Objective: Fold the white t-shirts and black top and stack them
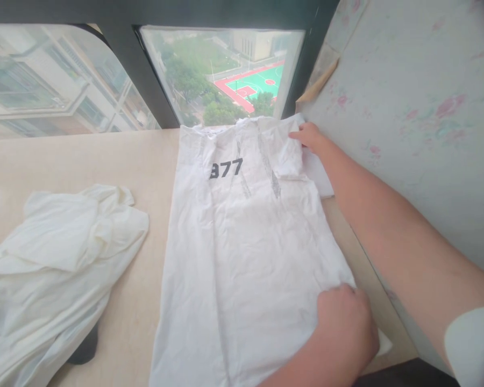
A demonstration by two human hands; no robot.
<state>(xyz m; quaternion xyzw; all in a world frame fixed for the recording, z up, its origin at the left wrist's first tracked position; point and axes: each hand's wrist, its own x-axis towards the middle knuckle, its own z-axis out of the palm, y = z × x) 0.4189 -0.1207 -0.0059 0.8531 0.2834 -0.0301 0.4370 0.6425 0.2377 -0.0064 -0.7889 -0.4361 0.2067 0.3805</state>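
A white shirt (262,242) with black printed digits lies lengthwise on the pale ledge, its left side folded inward along a long crease. At the far right corner, my right hand (310,136) pinches the cloth near what looks like a folded sleeve. My left hand (344,322) is closed over the shirt's right edge, nearer to me, with the fingertips hidden behind the knuckles. Part of the white cloth (319,174) sticks out past the right edge, below my right wrist.
A crumpled cream garment (64,231) lies on the ledge (145,161) to the left, with a dark object (84,346) partly under it. Dark-framed windows (221,70) stand behind. A flowered papered wall (419,123) borders the right side, its paper peeling near the window.
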